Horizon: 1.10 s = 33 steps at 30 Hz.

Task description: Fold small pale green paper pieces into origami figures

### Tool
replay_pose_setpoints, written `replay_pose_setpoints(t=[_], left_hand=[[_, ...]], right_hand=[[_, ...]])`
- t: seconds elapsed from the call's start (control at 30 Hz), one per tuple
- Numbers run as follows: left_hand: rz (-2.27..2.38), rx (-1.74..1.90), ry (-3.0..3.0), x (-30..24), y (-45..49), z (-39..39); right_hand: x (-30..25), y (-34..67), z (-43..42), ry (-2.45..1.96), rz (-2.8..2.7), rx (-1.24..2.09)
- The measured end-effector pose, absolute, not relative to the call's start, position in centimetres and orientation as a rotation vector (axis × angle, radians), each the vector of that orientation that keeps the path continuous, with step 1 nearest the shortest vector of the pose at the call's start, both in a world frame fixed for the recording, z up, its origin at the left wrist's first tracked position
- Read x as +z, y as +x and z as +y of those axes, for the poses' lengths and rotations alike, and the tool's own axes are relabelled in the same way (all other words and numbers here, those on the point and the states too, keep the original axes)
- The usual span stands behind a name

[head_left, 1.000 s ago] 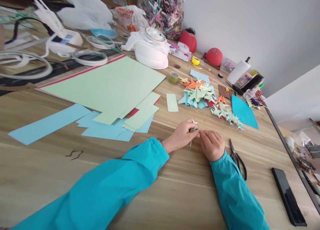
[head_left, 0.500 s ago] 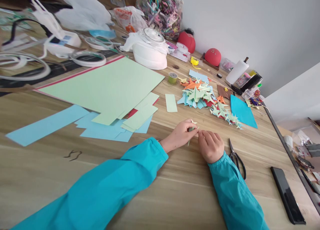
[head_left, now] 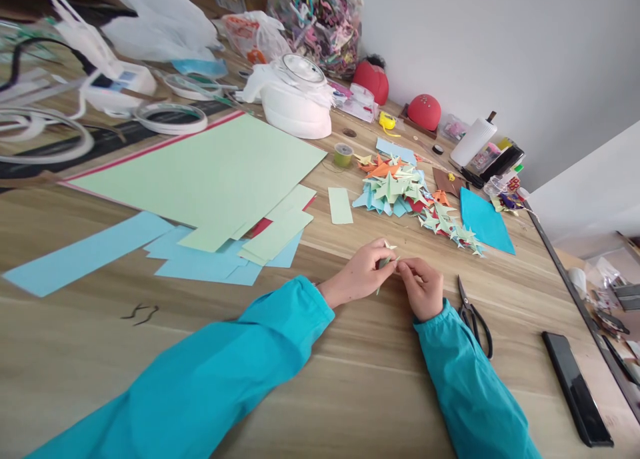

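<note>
Near the middle of the table, my left hand (head_left: 361, 272) is closed around a small pale-green folded paper piece (head_left: 384, 262), most of it hidden by the fingers. My right hand (head_left: 421, 286) pinches a pointed tip of the same piece with thumb and forefinger. Beyond the hands lies a pile of folded paper stars (head_left: 393, 186) in green, blue, orange and red, with smaller green ones (head_left: 450, 227) trailing to the right. A single pale-green paper rectangle (head_left: 341, 206) lies flat behind my left hand. Black-handled scissors (head_left: 473, 316) rest just right of my right hand.
Left of the hands are a large green sheet (head_left: 210, 172) and blue paper strips (head_left: 90, 251). A black phone (head_left: 575, 386) lies at the right near the table edge. Toward the wall stand a white container (head_left: 297, 109), red pincushion (head_left: 424, 111) and white bottle (head_left: 474, 141).
My right hand has turned slightly, its fingers now showing a pinch at the paper's tip. My left hand keeps its hold. The whole view has shifted a little.
</note>
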<state>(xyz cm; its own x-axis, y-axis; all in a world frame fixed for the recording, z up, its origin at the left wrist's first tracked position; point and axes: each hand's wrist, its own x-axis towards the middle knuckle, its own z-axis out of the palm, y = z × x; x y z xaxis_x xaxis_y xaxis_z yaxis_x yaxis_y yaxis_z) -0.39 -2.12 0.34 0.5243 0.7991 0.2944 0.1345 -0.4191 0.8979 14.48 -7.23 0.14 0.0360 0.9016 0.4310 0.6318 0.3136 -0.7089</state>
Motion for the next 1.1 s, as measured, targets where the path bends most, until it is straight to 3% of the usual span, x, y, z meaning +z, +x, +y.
replay_pose_setpoints(t=[0.67, 1.1], left_hand=[[0.772, 0.962, 1.922, 0.48, -0.44, -2.22], [0.863, 0.986, 1.974, 0.68, -0.41, -2.63]], right_hand=[[-0.34, 14.46, -6.99, -1.352, -1.449, 0.694], [0.06, 14.12, -7.3, -1.43, -1.604, 0.381]])
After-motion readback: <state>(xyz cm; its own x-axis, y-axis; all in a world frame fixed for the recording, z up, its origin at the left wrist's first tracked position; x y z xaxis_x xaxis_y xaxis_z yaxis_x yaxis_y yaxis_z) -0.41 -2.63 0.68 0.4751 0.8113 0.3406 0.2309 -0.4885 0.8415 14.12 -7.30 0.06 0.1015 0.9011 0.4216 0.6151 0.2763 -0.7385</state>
